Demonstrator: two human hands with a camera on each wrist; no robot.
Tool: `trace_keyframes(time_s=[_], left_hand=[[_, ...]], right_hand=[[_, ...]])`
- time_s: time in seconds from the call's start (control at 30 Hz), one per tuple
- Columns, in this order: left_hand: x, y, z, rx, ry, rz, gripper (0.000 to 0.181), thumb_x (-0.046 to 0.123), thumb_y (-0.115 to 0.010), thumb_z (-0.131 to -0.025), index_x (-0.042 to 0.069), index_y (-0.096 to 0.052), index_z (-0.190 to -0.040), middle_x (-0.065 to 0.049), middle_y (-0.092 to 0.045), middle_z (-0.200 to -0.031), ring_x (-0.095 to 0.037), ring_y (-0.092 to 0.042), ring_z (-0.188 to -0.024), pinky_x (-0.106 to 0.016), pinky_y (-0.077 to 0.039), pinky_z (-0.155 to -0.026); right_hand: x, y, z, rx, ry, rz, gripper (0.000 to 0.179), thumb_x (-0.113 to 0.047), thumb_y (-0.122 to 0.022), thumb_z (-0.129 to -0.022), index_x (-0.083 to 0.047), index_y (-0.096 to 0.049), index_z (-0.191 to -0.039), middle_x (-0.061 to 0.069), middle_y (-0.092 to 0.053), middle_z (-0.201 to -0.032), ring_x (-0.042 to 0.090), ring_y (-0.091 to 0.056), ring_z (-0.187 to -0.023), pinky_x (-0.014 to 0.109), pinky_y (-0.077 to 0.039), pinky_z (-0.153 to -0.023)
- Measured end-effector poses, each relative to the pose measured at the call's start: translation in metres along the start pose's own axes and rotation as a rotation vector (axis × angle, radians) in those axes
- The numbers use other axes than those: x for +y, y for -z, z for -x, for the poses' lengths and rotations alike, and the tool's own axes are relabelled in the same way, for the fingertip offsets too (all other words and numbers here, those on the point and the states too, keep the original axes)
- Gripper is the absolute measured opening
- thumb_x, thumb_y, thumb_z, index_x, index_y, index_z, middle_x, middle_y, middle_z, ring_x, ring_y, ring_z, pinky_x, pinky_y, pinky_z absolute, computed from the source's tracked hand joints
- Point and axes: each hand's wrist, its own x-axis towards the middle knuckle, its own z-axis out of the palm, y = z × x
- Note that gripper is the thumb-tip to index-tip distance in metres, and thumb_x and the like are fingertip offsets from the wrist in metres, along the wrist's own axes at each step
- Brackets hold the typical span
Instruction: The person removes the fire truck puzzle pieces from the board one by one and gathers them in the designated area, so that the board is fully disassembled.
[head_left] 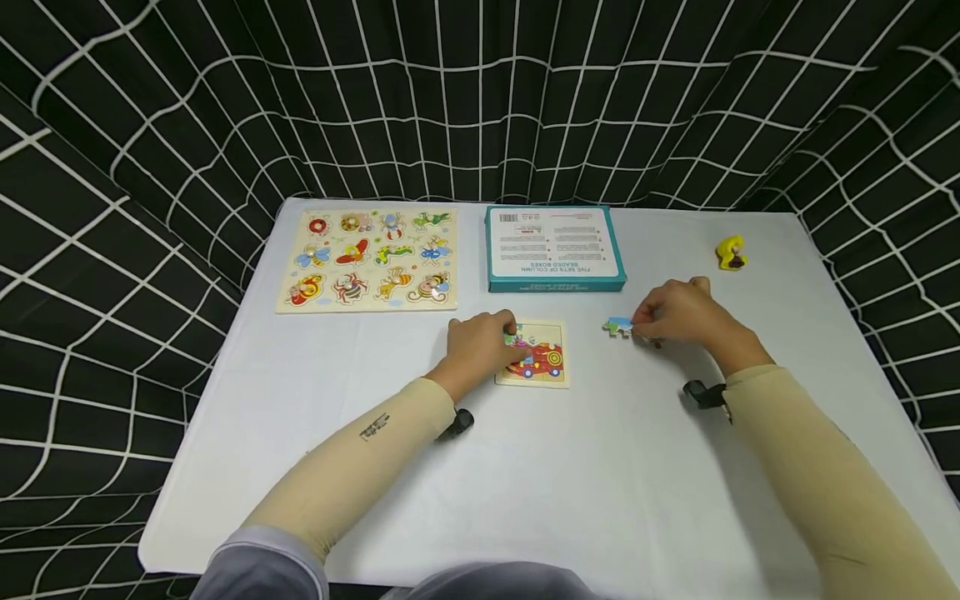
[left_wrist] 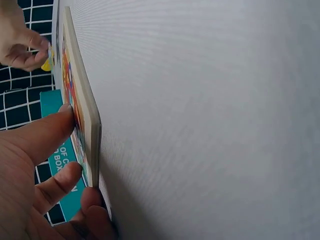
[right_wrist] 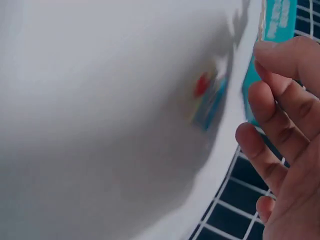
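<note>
A small square wooden jigsaw board [head_left: 531, 382] with a red car picture lies at the middle of the table. My left hand [head_left: 480, 348] holds it at its left side, thumb on the picture and other fingers at the edge, as the left wrist view shows. To the right, my right hand [head_left: 678, 315] pinches a blue and green jigsaw piece [head_left: 618, 327] between thumb and fingertip, low over the table. Another jigsaw piece [right_wrist: 207, 102], blurred blue and red, lies on the cloth beneath that hand, mostly hidden from the head view.
Behind the board lies a teal and white box [head_left: 555, 247]. A larger wooden board [head_left: 375, 310] with insect shapes occupies the back left. A small yellow figure [head_left: 731, 252] sits at back right. Black netted-pattern curtains [head_left: 495, 100] surround the white table [head_left: 570, 483].
</note>
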Motion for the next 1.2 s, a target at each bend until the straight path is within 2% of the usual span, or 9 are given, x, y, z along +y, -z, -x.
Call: trace_keyframes(time_s=[0.2,0.33,0.43,0.53,0.63,0.8,0.93,1.03,1.2], left_hand=[[0.000,-0.001,0.002,0.003,-0.009,0.018,0.039,0.052,-0.074,-0.082,0.022,-0.062,-0.103,0.004,-0.062,-0.085,-0.015,-0.057,-0.078,-0.044,-0.034,-0.079],[-0.002,-0.001,0.003,0.012,-0.014,0.018,0.039,0.050,-0.073,-0.083,0.021,-0.061,-0.106,0.003,-0.060,-0.086,-0.016,-0.056,-0.077,-0.043,-0.034,-0.078],[-0.004,-0.002,0.005,0.019,-0.023,-0.009,0.037,0.049,-0.072,-0.084,0.020,-0.060,-0.105,0.002,-0.058,-0.085,-0.017,-0.055,-0.076,-0.041,-0.033,-0.075],[-0.005,-0.005,0.008,0.014,-0.035,-0.025,0.034,0.049,-0.070,-0.086,0.020,-0.058,-0.096,0.002,-0.054,-0.083,-0.016,-0.053,-0.075,-0.039,-0.033,-0.073],[-0.004,-0.007,0.012,0.018,-0.041,-0.014,0.032,0.049,-0.070,-0.087,0.021,-0.056,-0.089,0.003,-0.052,-0.080,-0.015,-0.051,-0.075,-0.039,-0.032,-0.072],[-0.005,-0.006,0.017,0.063,-0.025,0.007,0.029,0.049,-0.072,-0.085,0.023,-0.059,-0.086,0.004,-0.053,-0.079,-0.015,-0.051,-0.073,-0.039,-0.032,-0.073],[-0.007,-0.008,0.017,0.081,-0.018,0.010,0.028,0.051,-0.072,-0.084,0.025,-0.062,-0.086,0.006,-0.054,-0.077,-0.013,-0.052,-0.074,-0.040,-0.032,-0.072],[-0.008,-0.009,0.017,0.088,-0.018,0.016,0.027,0.052,-0.073,-0.083,0.026,-0.064,-0.085,0.008,-0.054,-0.074,-0.012,-0.051,-0.074,-0.041,-0.032,-0.072],[-0.009,-0.008,0.017,0.096,-0.016,0.016,0.027,0.052,-0.073,-0.083,0.027,-0.064,-0.084,0.008,-0.054,-0.073,-0.012,-0.051,-0.073,-0.041,-0.032,-0.072]], right_hand=[[0.014,-0.006,0.003,-0.001,0.000,-0.047,0.009,-0.021,-0.081,-0.078,-0.020,-0.074,-0.072,-0.010,-0.063,-0.064,0.021,-0.054,-0.081,0.059,-0.012,-0.089],[0.013,-0.008,0.000,-0.004,0.003,-0.045,0.009,-0.022,-0.081,-0.079,-0.021,-0.074,-0.074,-0.010,-0.062,-0.065,0.021,-0.052,-0.084,0.058,-0.011,-0.088],[0.007,-0.007,-0.001,0.028,-0.008,-0.047,0.010,-0.024,-0.083,-0.078,-0.021,-0.074,-0.075,-0.010,-0.063,-0.067,0.021,-0.049,-0.085,0.056,-0.011,-0.087],[-0.009,-0.007,-0.004,0.074,0.018,-0.055,0.011,-0.025,-0.085,-0.077,-0.021,-0.074,-0.076,-0.010,-0.064,-0.071,0.020,-0.048,-0.084,0.054,-0.012,-0.086],[-0.035,-0.013,-0.012,0.088,0.101,-0.034,0.011,-0.025,-0.085,-0.077,-0.021,-0.074,-0.076,-0.011,-0.064,-0.073,0.018,-0.051,-0.082,0.055,-0.013,-0.088],[-0.085,-0.031,-0.035,0.056,0.260,0.040,0.010,-0.029,-0.081,-0.080,-0.021,-0.077,-0.084,-0.012,-0.064,-0.077,0.014,-0.057,-0.084,0.057,-0.015,-0.090],[-0.118,-0.045,-0.049,0.032,0.278,0.102,0.017,-0.033,-0.079,-0.081,-0.020,-0.079,-0.092,-0.011,-0.065,-0.080,0.016,-0.057,-0.089,0.057,-0.019,-0.091],[-0.130,-0.051,-0.055,0.049,0.274,0.145,0.017,-0.034,-0.078,-0.082,-0.020,-0.080,-0.092,-0.010,-0.066,-0.080,0.017,-0.056,-0.089,0.058,-0.020,-0.094],[-0.136,-0.053,-0.060,0.092,0.314,0.201,0.012,-0.033,-0.078,-0.081,-0.022,-0.080,-0.086,-0.010,-0.068,-0.081,0.018,-0.054,-0.089,0.060,-0.019,-0.096]])
